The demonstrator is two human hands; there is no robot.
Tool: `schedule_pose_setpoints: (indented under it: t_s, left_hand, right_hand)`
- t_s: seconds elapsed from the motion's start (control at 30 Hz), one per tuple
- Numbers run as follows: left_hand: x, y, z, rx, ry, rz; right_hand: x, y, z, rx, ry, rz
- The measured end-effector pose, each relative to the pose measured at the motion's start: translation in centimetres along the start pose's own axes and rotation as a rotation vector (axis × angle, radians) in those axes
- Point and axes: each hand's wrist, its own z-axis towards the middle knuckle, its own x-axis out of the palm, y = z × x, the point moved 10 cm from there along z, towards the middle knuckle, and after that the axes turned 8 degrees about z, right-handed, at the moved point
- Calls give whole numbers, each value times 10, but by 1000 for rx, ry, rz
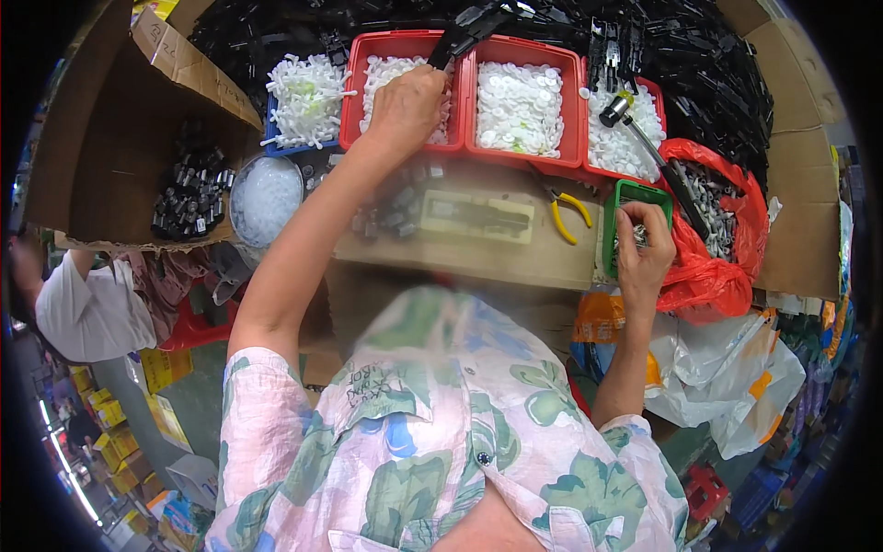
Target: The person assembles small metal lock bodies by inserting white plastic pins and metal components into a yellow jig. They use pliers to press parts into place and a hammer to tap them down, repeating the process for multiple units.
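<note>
My left hand (pixel 405 109) reaches over the left red bin (pixel 346 115), its fingers closed on the lower end of a long black plastic part (pixel 462 37). Small white plastic pieces (pixel 382 72) fill that bin beneath the hand. At the right, my right hand (pixel 646 244) dips into a small green tray (pixel 609 235) of small metal pieces. Its thumb and fingers pinch together; whatever lies between them is too small to make out. Between the hands, a pale block with a long recess (pixel 478 217) lies on the cardboard work surface (pixel 552 258).
Yellow-handled pliers (pixel 568 216) lie left of the green tray. A hammer (pixel 635 129) leans across a white-piece bin towards a red bag (pixel 708 276) of metal parts. Black parts (pixel 717 83) are heaped behind. A round tub (pixel 267 198) and cardboard box (pixel 101 156) stand left.
</note>
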Motion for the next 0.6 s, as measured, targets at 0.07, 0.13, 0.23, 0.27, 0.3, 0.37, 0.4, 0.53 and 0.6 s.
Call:
schedule_pose_setpoints:
  t_s: [0.07, 0.13, 0.23, 0.27, 0.3, 0.37, 0.4, 0.53, 0.6]
  left_hand:
    - [-8, 3, -1, -4, -41, -48]
    - [-16, 7, -3, -4, -40, -179]
    - [-14, 17, -9, -272, 115, -707]
    - [-8, 16, -18, -409, 194, -932]
    - [-6, 14, -25, -453, 210, -1071]
    - [-2, 7, -37, -542, 239, -1348]
    - [0, 2, -45, -598, 251, -1441]
    - [15, -27, -72, -719, 313, -1764]
    - [18, -43, -82, -747, 360, -1898]
  right_hand:
    - [11, 17, 7, -38, 3, 44]
    - [23, 26, 11, -55, 9, 107]
    - [42, 34, 16, 1, 40, 245]
    - [52, 33, 17, 66, 51, 378]
    - [64, 32, 17, 133, 61, 509]
    - [87, 42, 22, 205, 104, 723]
    - [95, 49, 25, 209, 105, 805]
    - [118, 62, 34, 203, 89, 978]
    - [120, 66, 35, 177, 87, 972]
